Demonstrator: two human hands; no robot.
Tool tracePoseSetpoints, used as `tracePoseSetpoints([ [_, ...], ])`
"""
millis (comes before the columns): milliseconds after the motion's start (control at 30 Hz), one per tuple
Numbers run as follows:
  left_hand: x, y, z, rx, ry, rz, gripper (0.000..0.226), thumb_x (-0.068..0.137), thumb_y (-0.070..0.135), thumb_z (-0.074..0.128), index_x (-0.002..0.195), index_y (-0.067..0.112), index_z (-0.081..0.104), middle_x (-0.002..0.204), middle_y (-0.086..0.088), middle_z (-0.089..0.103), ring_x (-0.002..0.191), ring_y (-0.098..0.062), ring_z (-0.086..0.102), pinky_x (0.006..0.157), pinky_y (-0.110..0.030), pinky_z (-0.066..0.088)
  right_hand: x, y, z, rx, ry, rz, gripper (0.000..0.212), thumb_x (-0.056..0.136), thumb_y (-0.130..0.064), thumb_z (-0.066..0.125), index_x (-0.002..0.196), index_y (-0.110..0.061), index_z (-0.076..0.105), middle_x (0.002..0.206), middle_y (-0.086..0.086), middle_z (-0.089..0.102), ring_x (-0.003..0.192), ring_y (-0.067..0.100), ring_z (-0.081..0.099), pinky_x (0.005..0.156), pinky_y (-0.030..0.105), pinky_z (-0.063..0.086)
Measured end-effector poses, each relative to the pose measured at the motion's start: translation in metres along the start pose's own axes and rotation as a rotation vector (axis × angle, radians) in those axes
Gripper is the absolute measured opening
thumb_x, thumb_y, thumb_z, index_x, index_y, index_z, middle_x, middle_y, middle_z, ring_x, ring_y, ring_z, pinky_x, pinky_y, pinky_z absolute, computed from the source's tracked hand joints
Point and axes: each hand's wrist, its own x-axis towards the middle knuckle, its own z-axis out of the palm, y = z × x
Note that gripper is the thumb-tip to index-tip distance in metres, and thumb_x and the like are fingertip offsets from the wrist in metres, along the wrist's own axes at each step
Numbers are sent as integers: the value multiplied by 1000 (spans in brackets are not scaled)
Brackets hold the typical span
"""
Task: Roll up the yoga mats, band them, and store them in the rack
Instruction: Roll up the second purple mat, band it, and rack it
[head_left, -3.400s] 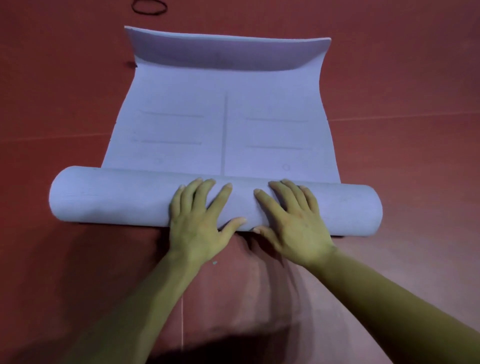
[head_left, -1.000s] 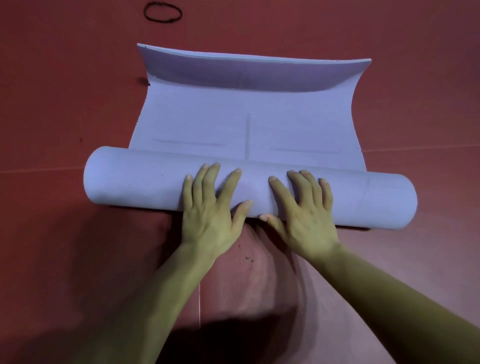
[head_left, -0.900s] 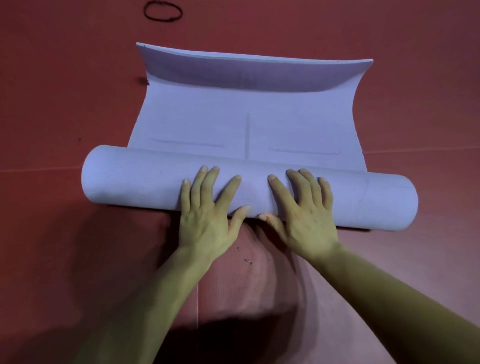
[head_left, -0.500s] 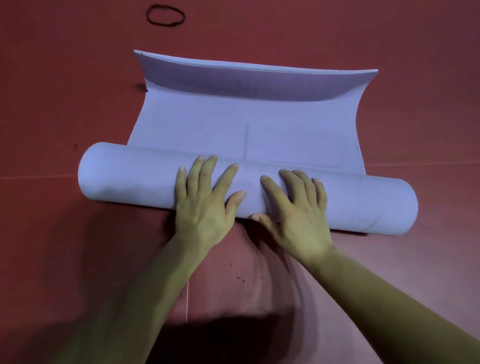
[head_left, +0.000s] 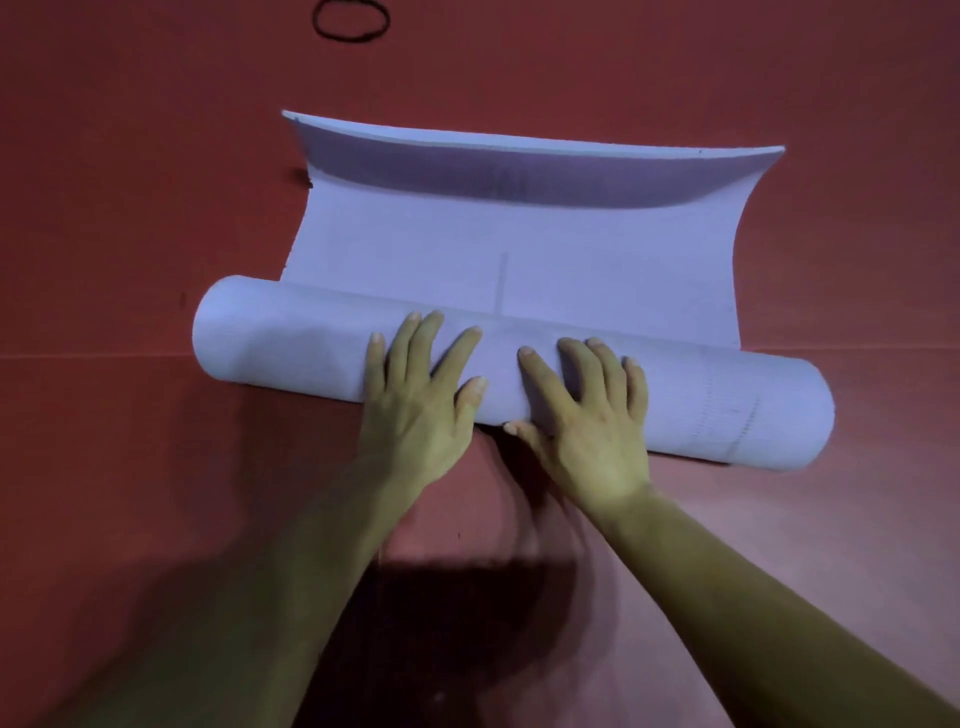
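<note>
- On the red floor (head_left: 130, 208), centre of view: a pale lilac yoga mat (head_left: 509, 244), partly rolled. The rolled part (head_left: 291, 343) lies crosswise as a thick cylinder, and the flat remainder runs away from it.
- Beyond the rolled part: the mat's far edge (head_left: 519, 171) curls up off the floor. Its inner face is in shadow, and what lies behind it is hidden.
- On the flat stretch just beyond the rolled part: one faint printed line (head_left: 501, 280) meets the roll. No other marking is legible.
- On the rolled part, mid-length: the left hand (head_left: 415, 410) and right hand (head_left: 592, 431) lie side by side, close but not touching. Their fingers are straight and spread, pressed flat on top, and grip nothing. The heels of the palms overhang the near side, covering that stretch of the roll.
- At the rolled part's right end: faint dotted marks, too dim to read. The spiral at either end is not visible.
- Nearer than the rolled part: both bare forearms, cut off by the lower border, with a dark shadow between them.
- Well beyond the rolled part, past the curled edge and to the left: a black band (head_left: 350, 21) lies loose on the floor at the upper border.
- Left of the rolled part: a thin floor seam (head_left: 78, 356).
</note>
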Motion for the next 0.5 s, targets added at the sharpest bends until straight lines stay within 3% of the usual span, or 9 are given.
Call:
tracePoseSetpoints([
  [167, -2, -25, -5, 5, -84, 112, 60, 94, 57, 47, 147, 27, 50, 155, -13, 41, 146, -36, 33, 117, -63, 18, 8, 7, 2, -16, 64, -41, 68, 93, -65, 55, 147, -23, 55, 143, 16, 53, 136, 40, 45, 115, 57, 25],
  [300, 14, -16, 8, -8, -23, 67, 56, 96, 55, 49, 144, 27, 54, 151, -13, 47, 144, -39, 36, 116, -65, 16, 23, 20, 4, -18, 81, -105, 70, 92, -64, 62, 146, -20, 57, 143, 18, 55, 134, 42, 49, 113, 58, 30],
  [500, 43, -17, 17, -15, 22, 77, 51, 99, 54, 46, 140, 26, 59, 145, -11, 54, 138, -39, 44, 116, -64, 20, 43, 23, -5, 20, 36, -89, 68, 94, -66, 54, 145, -22, 56, 147, 18, 49, 135, 40, 46, 109, 54, 30],
])
